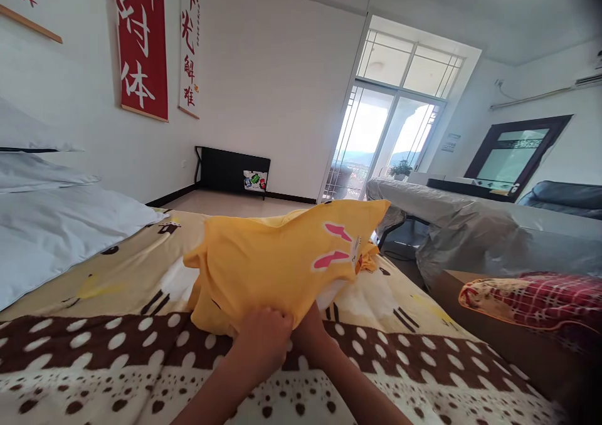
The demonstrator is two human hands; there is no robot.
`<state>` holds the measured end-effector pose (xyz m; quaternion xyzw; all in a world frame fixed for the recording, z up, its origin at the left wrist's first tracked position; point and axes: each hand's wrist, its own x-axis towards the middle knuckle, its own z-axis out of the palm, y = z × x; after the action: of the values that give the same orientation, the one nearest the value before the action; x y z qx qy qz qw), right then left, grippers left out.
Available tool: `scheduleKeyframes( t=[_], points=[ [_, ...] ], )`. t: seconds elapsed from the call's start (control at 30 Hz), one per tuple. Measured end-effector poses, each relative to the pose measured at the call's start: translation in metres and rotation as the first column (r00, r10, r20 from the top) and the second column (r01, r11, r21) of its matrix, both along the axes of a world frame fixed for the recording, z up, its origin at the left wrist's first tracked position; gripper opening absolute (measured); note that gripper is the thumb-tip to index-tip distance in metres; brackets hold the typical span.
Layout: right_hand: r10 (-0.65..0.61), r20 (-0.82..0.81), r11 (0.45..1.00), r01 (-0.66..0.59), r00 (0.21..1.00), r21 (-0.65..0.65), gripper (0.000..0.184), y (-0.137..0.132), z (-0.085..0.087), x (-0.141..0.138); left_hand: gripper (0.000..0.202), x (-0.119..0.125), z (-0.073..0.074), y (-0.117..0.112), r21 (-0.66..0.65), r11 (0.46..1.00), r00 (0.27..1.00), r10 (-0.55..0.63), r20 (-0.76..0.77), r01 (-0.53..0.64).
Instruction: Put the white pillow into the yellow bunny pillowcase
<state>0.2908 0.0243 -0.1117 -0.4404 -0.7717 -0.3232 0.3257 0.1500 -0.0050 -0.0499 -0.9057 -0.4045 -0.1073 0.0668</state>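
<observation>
A yellow pillowcase with pink marks lies bunched and lifted on the bed. My left hand is closed, gripping its near lower edge. My right hand reaches under or into the fabric beside the left; its fingers are hidden by the cloth. Both forearms come in from the bottom of the view.
The bed is covered by a patterned sheet with brown bands and white dots. White pillows are stacked at the left. A red plaid cushion sits at the right on a brown surface, beyond it a grey-covered sofa.
</observation>
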Motion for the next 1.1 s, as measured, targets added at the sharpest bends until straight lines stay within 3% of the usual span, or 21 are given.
scheduleKeyframes(
  t=[0.1,0.17,0.23,0.27,0.33,0.4,0.43,0.5,0.57,0.63,0.67,0.73,0.77,0.8,0.87,0.9,0.93,1.0,1.1],
  points=[
    [0.071,0.070,0.990,-0.062,0.995,-0.125,0.026,-0.008,0.011,0.016,0.025,-0.020,0.010,0.009,-0.010,0.996,0.996,0.093,0.020,-0.092],
    [0.226,0.137,0.958,-0.195,0.964,-0.212,0.030,-0.023,0.023,0.034,0.024,-0.029,0.017,0.005,-0.047,0.996,0.996,0.080,0.049,-0.077],
    [0.347,0.136,0.929,-0.320,0.928,-0.186,0.032,-0.036,0.044,0.053,0.021,-0.033,0.024,-0.005,-0.112,0.993,0.997,0.045,0.055,-0.038],
    [0.345,0.095,0.936,-0.333,0.934,-0.116,0.031,-0.039,0.057,0.063,0.020,-0.033,0.027,-0.012,-0.144,0.990,0.999,0.018,0.047,-0.012],
    [0.230,-0.019,0.972,-0.229,0.973,0.055,0.032,-0.040,0.087,0.082,0.017,-0.034,0.032,-0.027,-0.184,0.981,0.997,-0.059,0.044,0.066],
    [0.009,-0.072,0.992,0.000,0.997,0.129,0.044,-0.034,0.113,0.098,0.012,-0.039,0.039,-0.040,-0.188,0.967,0.982,-0.158,0.102,0.175],
    [-0.111,-0.055,0.985,0.117,0.992,0.130,0.053,-0.030,0.122,0.106,0.011,-0.043,0.043,-0.046,-0.146,0.961,0.962,-0.211,0.172,0.237],
    [-0.292,0.020,0.953,0.289,0.956,0.088,0.068,-0.024,0.133,0.122,0.021,-0.054,0.051,-0.052,0.064,0.960,0.898,-0.279,0.340,0.274],
    [-0.366,0.082,0.930,0.366,0.927,0.014,0.077,-0.021,0.135,0.138,0.042,-0.069,0.056,-0.048,0.319,0.937,0.838,-0.287,0.464,0.144],
    [-0.380,0.111,0.919,0.388,0.918,-0.063,0.076,-0.023,0.133,0.152,0.063,-0.082,0.055,-0.033,0.417,0.908,0.803,-0.217,0.555,-0.043],
    [-0.384,0.118,0.914,0.395,0.916,-0.090,0.071,-0.025,0.132,0.156,0.074,-0.087,0.052,-0.022,0.388,0.913,0.777,-0.153,0.610,-0.124],
    [-0.389,0.145,0.904,0.408,0.910,-0.132,0.058,-0.031,0.131,0.159,0.095,-0.094,0.043,0.005,0.207,0.959,0.677,-0.023,0.736,-0.193],
    [-0.384,0.167,0.900,0.409,0.908,-0.153,0.053,-0.034,0.130,0.158,0.099,-0.095,0.038,0.017,0.066,0.987,0.613,0.038,0.789,-0.146],
    [-0.372,0.191,0.897,0.404,0.909,-0.178,0.049,-0.037,0.128,0.157,0.096,-0.094,0.034,0.026,-0.094,0.995,0.565,0.088,0.820,-0.019],
    [-0.319,0.226,0.896,0.371,0.921,-0.246,0.046,-0.040,0.122,0.154,0.076,-0.088,0.029,0.035,-0.346,0.901,0.548,0.157,0.822,0.262],
    [-0.288,0.224,0.894,0.345,0.931,-0.286,0.047,-0.042,0.117,0.153,0.061,-0.083,0.028,0.034,-0.394,0.847,0.561,0.144,0.815,0.356],
    [-0.265,0.206,0.891,0.321,0.942,-0.322,0.048,-0.043,0.112,0.154,0.044,-0.078,0.029,0.030,-0.389,0.830,0.575,0.104,0.812,0.399],
    [-0.272,0.143,0.880,0.306,0.951,-0.364,0.051,-0.045,0.104,0.157,0.020,-0.066,0.033,0.017,-0.245,0.887,0.584,-0.034,0.811,0.391],
    [-0.311,0.084,0.879,0.320,0.947,-0.353,0.047,-0.050,0.109,0.158,0.013,-0.052,0.033,0.003,0.019,0.947,0.556,-0.206,0.805,0.322]
  ],
)
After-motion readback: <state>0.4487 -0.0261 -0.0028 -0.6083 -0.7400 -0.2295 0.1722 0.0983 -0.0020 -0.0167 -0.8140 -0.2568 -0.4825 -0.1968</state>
